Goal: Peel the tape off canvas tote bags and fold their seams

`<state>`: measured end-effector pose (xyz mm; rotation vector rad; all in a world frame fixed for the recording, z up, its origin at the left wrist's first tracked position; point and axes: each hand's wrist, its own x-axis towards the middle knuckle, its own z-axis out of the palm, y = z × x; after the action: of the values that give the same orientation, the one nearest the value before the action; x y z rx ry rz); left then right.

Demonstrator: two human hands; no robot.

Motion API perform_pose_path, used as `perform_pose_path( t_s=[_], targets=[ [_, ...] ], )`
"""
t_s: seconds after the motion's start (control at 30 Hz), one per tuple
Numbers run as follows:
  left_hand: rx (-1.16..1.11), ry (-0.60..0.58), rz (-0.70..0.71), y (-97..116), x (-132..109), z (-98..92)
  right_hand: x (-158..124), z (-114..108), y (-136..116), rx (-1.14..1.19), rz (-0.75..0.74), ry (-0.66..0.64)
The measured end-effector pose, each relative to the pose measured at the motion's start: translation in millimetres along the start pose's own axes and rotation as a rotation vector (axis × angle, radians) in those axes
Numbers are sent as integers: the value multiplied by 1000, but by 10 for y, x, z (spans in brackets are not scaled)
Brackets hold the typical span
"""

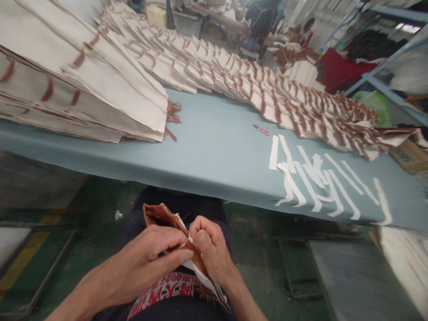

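Note:
A brown and cream fabric piece (159, 215) is held over my lap, below the table's front edge. My left hand (157, 252) pinches it from the left, with thumb and forefinger pressed together on its pale edge. Close beside, my right hand (211, 249) is curled tight, its thumb and forefinger gripping the same piece. The fabric's lower end hangs past my right wrist over my dark shirt with red lettering. Whatever lies inside my curled right fingers is hidden.
A blue-grey table (214, 147) stretches across in front. Cream fabric pieces with brown straps lie in a stack (110, 89) at left and a long overlapping row (234, 71) behind. Pink-handled thread snips (262, 129) and several white strips (306, 178) lie on the right side.

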<state>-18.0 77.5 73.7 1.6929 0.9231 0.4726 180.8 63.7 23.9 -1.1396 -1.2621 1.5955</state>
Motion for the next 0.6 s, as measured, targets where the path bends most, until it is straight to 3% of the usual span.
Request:
perform_pose_path(
  t_s=[0.2,0.4,0.6],
  targets=[
    [27,-70,43,-56,-28,28,-34,46,3,129,53,-39],
    [-14,-134,106,79,62,-40,-68,63,-64,234,96,-146],
    [-52,-97,170,111,172,-6,-18,19,-13,339,116,-127]
  ],
)
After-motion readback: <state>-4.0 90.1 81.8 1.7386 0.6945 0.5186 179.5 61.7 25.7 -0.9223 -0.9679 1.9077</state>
